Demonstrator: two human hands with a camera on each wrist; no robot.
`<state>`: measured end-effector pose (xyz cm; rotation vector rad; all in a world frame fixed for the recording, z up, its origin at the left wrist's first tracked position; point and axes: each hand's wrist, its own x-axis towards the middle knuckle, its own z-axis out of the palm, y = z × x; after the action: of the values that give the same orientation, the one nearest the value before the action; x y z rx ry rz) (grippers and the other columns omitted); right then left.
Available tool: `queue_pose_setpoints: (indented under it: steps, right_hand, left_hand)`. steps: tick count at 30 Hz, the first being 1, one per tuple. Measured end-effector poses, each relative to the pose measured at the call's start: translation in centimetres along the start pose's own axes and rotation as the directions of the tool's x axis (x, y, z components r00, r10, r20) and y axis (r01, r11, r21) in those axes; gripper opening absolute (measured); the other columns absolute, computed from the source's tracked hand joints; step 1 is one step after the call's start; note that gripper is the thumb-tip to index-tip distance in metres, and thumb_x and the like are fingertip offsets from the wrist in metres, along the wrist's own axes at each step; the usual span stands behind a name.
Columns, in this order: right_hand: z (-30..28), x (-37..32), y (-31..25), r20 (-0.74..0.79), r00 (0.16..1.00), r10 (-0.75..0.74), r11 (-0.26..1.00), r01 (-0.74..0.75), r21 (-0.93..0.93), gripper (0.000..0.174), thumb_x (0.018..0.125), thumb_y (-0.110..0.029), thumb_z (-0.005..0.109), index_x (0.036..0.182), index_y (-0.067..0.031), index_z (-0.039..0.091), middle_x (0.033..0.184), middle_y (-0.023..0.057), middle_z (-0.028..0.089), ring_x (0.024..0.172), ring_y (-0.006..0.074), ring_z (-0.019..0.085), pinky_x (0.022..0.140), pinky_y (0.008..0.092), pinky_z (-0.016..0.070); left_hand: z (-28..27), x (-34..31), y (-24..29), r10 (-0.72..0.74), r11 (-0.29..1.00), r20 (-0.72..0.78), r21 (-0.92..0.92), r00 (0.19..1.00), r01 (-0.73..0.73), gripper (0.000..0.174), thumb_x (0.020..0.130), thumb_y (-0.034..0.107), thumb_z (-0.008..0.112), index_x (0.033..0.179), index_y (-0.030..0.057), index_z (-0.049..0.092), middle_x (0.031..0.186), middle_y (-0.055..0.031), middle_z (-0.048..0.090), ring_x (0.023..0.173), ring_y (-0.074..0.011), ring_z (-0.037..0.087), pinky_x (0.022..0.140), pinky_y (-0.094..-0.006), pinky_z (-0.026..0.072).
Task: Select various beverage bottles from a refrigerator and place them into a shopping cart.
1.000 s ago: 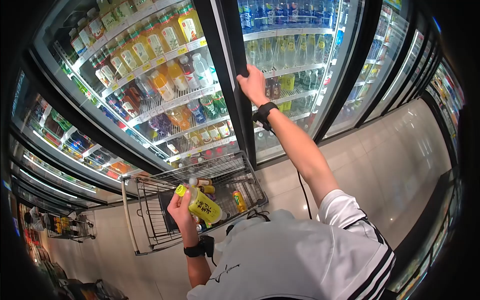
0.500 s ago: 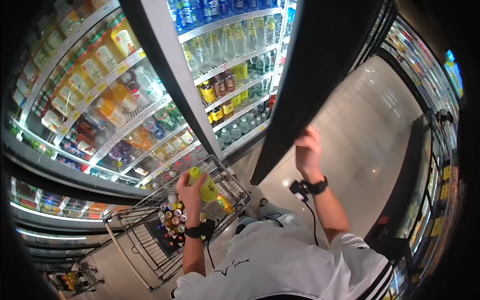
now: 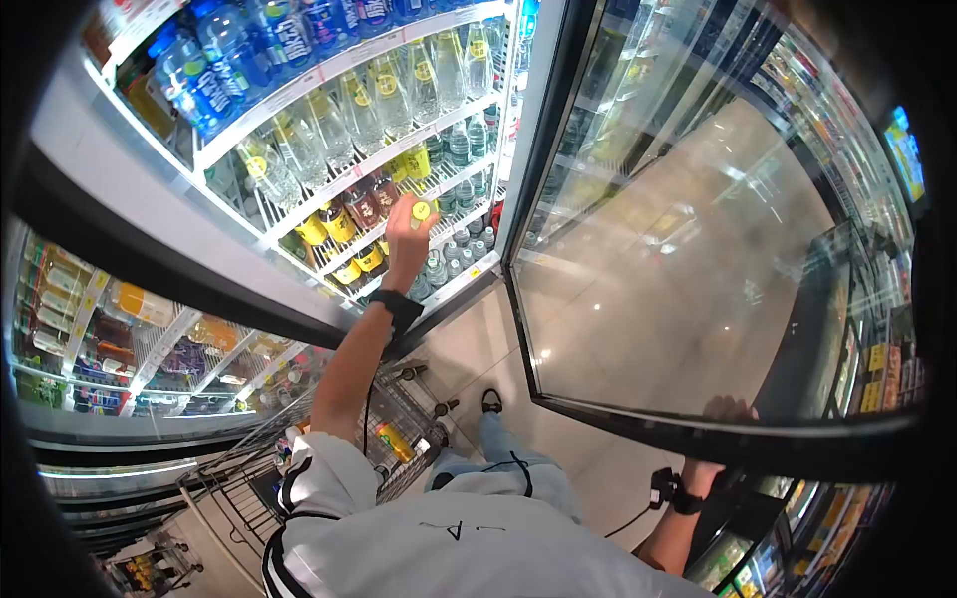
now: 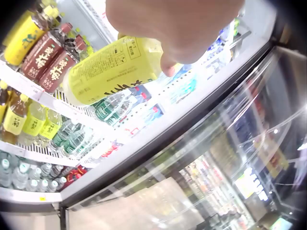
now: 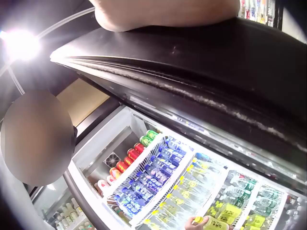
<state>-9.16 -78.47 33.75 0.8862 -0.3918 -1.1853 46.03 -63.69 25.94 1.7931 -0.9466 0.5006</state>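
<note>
My left hand grips a bottle by its capped end, and in the head view its yellow cap faces up. In the left wrist view the bottle shows a yellow-green label with dark characters and lies tilted, base toward the cooler shelves. Bottles with the same kind of label stand on the shelf below. At the right, my right hand holds the black-framed edge of the open glass door. Part of that hand is hidden behind the frame in the head view.
A wire shopping cart stands at lower left, with a yellow can inside. Blue-labelled bottles fill the top shelf, above clear yellow-capped bottles. Tiled floor lies between cooler and body. Another person appears in the right wrist view.
The cooler door has swung from closed to wide open, with my right hand moving right along with it. My left hand has carried the bottle from over the cart up to the shelves.
</note>
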Motion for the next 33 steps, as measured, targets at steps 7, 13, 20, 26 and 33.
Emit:
queue_pose_setpoints:
  steps: [7, 13, 20, 26, 33]
  right_hand:
    - [2.6, 1.2, -1.0, 0.051, 0.998, 0.030, 0.982, -0.019, -0.189, 0.017, 0.098, -0.024, 0.046, 0.091, -0.0094, 0.049, 0.078, 0.0025, 0.040, 0.078, 0.0172, 0.038, 0.072, 0.0322, 0.0348]
    - [2.9, 1.8, 5.4, 0.004, 0.998, 0.056, 0.832, -0.049, 0.553, 0.008, 0.085, -0.017, 0.053, 0.087, -0.0137, 0.046, 0.085, 0.0035, 0.046, 0.086, 0.0224, 0.051, 0.091, 0.0416, 0.0426]
    - [4.8, 2.9, 1.9, -0.010, 0.995, 0.102, 0.722, -0.067, 0.688, 0.009, 0.084, -0.020, 0.054, 0.083, -0.0159, 0.046, 0.083, 0.0039, 0.046, 0.086, 0.0216, 0.050, 0.088, 0.0440, 0.0430]
    - [5.4, 3.1, 1.7, -0.109, 0.993, -0.044, 0.942, 0.078, 0.328, 0.011, 0.090, -0.020, 0.049, 0.081, -0.0166, 0.043, 0.080, 0.0024, 0.043, 0.084, 0.0187, 0.049, 0.083, 0.0385, 0.0420]
    - [4.6, 2.8, 0.4, 0.012, 0.999, 0.033, 0.805, -0.033, 0.592, 0.010, 0.089, -0.019, 0.049, 0.083, -0.0169, 0.042, 0.082, 0.0019, 0.042, 0.084, 0.0187, 0.047, 0.086, 0.0382, 0.0411]
  left_hand:
    - [7.5, 5.0, -10.0, 0.122, 0.948, 0.094, 0.284, 0.988, -0.144, 0.034, 0.075, 0.007, 0.073, 0.105, -0.0013, 0.058, 0.113, -0.0209, 0.060, 0.109, -0.0402, 0.054, 0.095, -0.0459, 0.0446]
    - [10.5, 5.7, -17.1, -0.042, 0.932, 0.073, 0.362, 0.996, 0.013, 0.045, 0.077, 0.021, 0.073, 0.113, -0.0008, 0.056, 0.115, -0.0201, 0.060, 0.112, -0.0384, 0.053, 0.097, -0.0448, 0.0429]
    - [9.7, 8.8, -18.2, -0.358, 0.827, 0.204, 0.523, 0.911, 0.208, 0.051, 0.092, 0.030, 0.062, 0.128, -0.0031, 0.049, 0.120, -0.0316, 0.056, 0.109, -0.0489, 0.054, 0.093, -0.0521, 0.0438]
    - [9.7, 9.9, -21.1, -0.336, 0.754, 0.246, 0.649, 0.909, 0.103, 0.034, 0.095, 0.023, 0.054, 0.120, -0.0001, 0.056, 0.117, -0.0289, 0.059, 0.109, -0.0451, 0.057, 0.092, -0.0512, 0.0460]
    - [9.3, 10.1, -23.3, -0.308, 0.801, 0.338, 0.596, 0.889, 0.051, 0.038, 0.093, 0.016, 0.054, 0.127, -0.0012, 0.051, 0.127, -0.0296, 0.054, 0.117, -0.0459, 0.051, 0.099, -0.0489, 0.0422]
